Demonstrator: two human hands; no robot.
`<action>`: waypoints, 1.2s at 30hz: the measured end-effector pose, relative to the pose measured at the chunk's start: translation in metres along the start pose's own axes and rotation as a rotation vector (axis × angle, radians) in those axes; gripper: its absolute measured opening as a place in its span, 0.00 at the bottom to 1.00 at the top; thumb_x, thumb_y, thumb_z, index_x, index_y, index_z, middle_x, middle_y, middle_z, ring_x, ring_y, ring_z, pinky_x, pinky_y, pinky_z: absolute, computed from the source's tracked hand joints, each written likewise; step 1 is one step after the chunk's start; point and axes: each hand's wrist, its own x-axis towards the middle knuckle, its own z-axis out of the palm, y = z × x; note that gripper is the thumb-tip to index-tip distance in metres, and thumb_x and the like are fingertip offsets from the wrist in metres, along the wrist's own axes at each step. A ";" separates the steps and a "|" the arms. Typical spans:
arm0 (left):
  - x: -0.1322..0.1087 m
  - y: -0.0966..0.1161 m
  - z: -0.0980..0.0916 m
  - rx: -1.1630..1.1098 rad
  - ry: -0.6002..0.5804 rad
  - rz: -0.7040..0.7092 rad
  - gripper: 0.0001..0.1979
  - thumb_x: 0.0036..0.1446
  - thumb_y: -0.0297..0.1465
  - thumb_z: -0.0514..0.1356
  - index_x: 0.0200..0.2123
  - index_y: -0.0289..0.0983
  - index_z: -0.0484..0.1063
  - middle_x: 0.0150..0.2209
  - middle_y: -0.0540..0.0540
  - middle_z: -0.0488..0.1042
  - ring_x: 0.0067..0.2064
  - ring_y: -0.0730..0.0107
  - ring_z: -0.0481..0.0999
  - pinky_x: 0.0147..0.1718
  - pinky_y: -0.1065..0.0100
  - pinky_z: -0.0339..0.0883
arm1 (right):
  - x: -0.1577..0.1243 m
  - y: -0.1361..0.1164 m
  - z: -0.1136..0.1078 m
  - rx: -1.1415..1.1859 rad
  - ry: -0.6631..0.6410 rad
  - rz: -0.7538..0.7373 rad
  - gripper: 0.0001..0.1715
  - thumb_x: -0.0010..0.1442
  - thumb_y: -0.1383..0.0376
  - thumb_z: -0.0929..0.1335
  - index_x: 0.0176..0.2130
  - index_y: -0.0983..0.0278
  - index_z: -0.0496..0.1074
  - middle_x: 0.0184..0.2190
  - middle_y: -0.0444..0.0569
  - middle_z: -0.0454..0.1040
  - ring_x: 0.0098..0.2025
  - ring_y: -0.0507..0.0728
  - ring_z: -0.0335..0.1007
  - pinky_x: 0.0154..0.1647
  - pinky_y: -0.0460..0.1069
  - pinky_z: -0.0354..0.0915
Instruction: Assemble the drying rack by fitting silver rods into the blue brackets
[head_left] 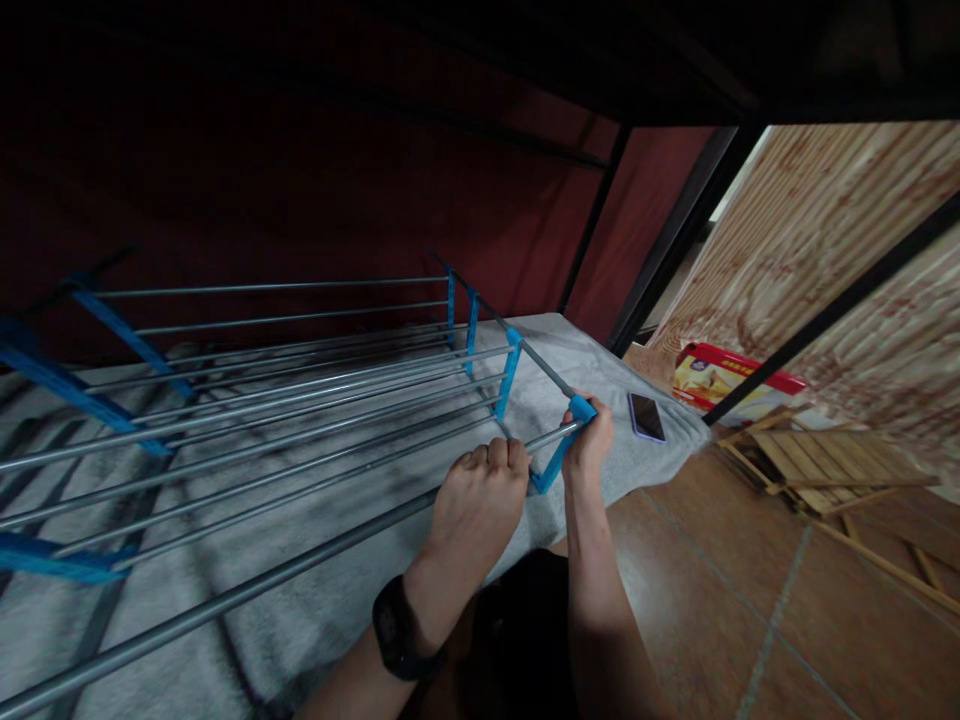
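A rack of grey metal tubes (247, 590) joined by blue plastic brackets (508, 378) lies across a bed with a grey blanket (570, 350). My left hand (484, 490), below a black wrist band, is closed around the nearest tube close to its right end. My right hand (589, 440) grips the blue corner bracket at that end, where the tube meets it. Its fingers are partly hidden behind the bracket. More blue brackets (67, 385) stand at the rack's left end, with several thin tubes running between the two ends.
A phone (646, 416) lies on the blanket just right of my right hand. Dark bed-frame posts (600, 220) and a beam overhead surround the bed. On the tiled floor (720, 580) are a red and yellow box (720, 375) and a folded wooden chair (847, 465).
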 end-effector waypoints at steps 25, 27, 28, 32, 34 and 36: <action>-0.023 -0.017 -0.020 -0.017 -0.032 -0.089 0.04 0.63 0.30 0.56 0.39 0.36 0.69 0.33 0.46 0.72 0.35 0.64 0.74 0.34 0.63 0.65 | -0.011 -0.003 0.001 -0.184 0.057 -0.021 0.31 0.62 0.48 0.51 0.30 0.60 0.72 0.18 0.46 0.66 0.21 0.56 0.60 0.25 0.52 0.58; -0.025 -0.016 -0.016 -0.011 -0.020 -0.064 0.04 0.64 0.28 0.54 0.37 0.35 0.68 0.32 0.46 0.72 0.34 0.65 0.74 0.33 0.64 0.65 | -0.011 -0.003 0.001 -0.187 0.081 -0.025 0.30 0.62 0.49 0.52 0.29 0.60 0.72 0.18 0.46 0.66 0.21 0.56 0.60 0.24 0.52 0.57; -0.026 -0.016 -0.015 -0.012 -0.012 -0.056 0.04 0.64 0.28 0.54 0.37 0.35 0.67 0.32 0.46 0.72 0.34 0.65 0.74 0.32 0.64 0.65 | -0.010 -0.004 0.001 -0.188 0.097 -0.027 0.30 0.62 0.51 0.52 0.28 0.61 0.72 0.18 0.47 0.66 0.20 0.56 0.60 0.24 0.52 0.57; -0.027 -0.016 -0.014 -0.029 0.014 -0.042 0.04 0.64 0.28 0.54 0.36 0.35 0.66 0.31 0.47 0.71 0.33 0.65 0.74 0.32 0.64 0.65 | -0.010 -0.005 0.002 -0.233 0.138 -0.019 0.28 0.60 0.54 0.53 0.26 0.61 0.73 0.17 0.47 0.66 0.19 0.56 0.59 0.22 0.52 0.54; -0.027 -0.017 -0.015 -0.036 0.020 -0.038 0.04 0.64 0.28 0.54 0.36 0.35 0.66 0.31 0.47 0.71 0.33 0.65 0.74 0.31 0.63 0.65 | -0.010 -0.004 0.001 -0.250 0.142 -0.023 0.28 0.60 0.53 0.53 0.27 0.61 0.73 0.17 0.47 0.66 0.19 0.56 0.59 0.21 0.53 0.54; -0.027 -0.016 -0.017 -0.051 0.018 -0.044 0.04 0.64 0.28 0.53 0.36 0.35 0.66 0.32 0.46 0.72 0.33 0.65 0.74 0.32 0.63 0.65 | -0.009 -0.003 -0.001 -0.255 0.102 -0.043 0.29 0.60 0.52 0.52 0.28 0.61 0.72 0.18 0.47 0.66 0.20 0.56 0.60 0.22 0.53 0.55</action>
